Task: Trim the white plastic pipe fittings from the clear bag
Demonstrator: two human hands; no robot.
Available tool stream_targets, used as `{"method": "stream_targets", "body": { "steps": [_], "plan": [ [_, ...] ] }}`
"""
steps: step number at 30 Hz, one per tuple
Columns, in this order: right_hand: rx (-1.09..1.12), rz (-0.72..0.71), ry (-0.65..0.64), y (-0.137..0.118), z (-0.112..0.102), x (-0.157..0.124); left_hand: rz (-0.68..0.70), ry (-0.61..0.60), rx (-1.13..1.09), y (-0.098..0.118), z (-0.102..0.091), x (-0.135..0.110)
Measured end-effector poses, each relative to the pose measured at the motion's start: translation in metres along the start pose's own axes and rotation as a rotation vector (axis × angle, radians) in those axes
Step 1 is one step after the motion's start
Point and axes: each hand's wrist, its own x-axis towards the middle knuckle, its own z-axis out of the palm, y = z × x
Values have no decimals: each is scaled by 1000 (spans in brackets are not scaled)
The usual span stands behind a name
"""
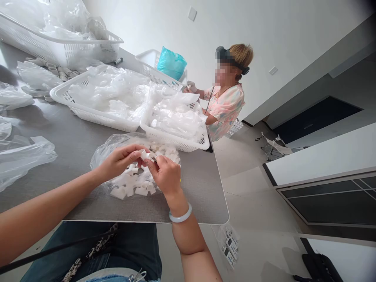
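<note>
My left hand (125, 157) pinches a white plastic pipe fitting (143, 154) by one end, its round opening facing up and to the left. At the other end of the fitting, my right hand (167, 173) is closed, thumb and forefinger pressed together. A small dark sliver shows at those fingertips, but I cannot tell what it is. A speck of yellow peeks out beside the right palm. Below both hands lies a heap of similar white fittings (141, 189), spread on a clear plastic bag (101, 150) on the grey table (199, 188).
Two white baskets (102, 122) (188, 145) of clear bags stand beyond the heap. A larger basket (73, 51) and loose grey fittings (60, 73) are back left. Plastic bags (26, 156) lie at left. A co-worker (229, 98) works past the basket with a turquoise bag (172, 64).
</note>
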Motion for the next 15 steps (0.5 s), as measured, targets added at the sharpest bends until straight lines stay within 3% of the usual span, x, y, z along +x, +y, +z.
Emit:
{"method": "stream_targets", "body": {
  "steps": [9,15],
  "plan": [
    [-16,-69,-4,1,1,0,35,-11,31,-6,-3,1],
    [-33,-5,1,0,2,1,5,-12,-2,-11,-4,0]
  ]
}}
